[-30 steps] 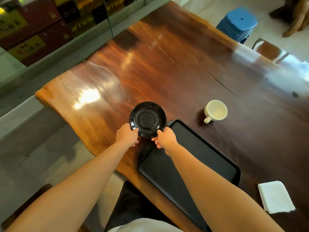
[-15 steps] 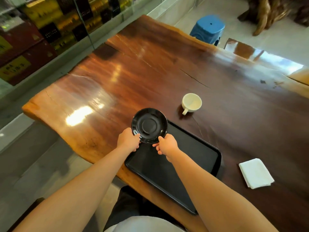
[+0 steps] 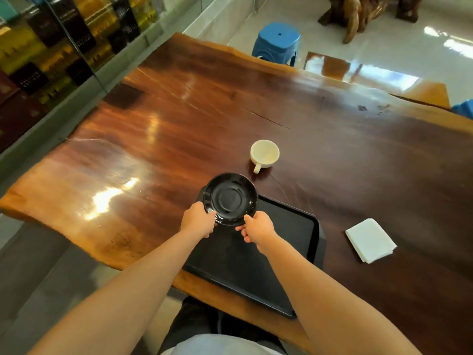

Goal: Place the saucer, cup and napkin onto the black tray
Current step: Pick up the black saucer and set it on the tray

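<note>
Wooden table (image 3: 179,139): saucer (image 3: 230,199) gripped by left hand (image 3: 198,222) and right hand (image 3: 258,229), best lowered level onto tray (image 3: 289,226) at 6 o'clock.

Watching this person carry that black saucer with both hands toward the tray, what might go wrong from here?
1. Both the left hand and the right hand pinch only the near rim of the saucer, so it may tip forward or slip.
2. The saucer sits over the far corner of the black tray; set down there, it might land half on the raised edge and rock.
3. The cup stands just beyond; a forward slip might knock it.
</note>
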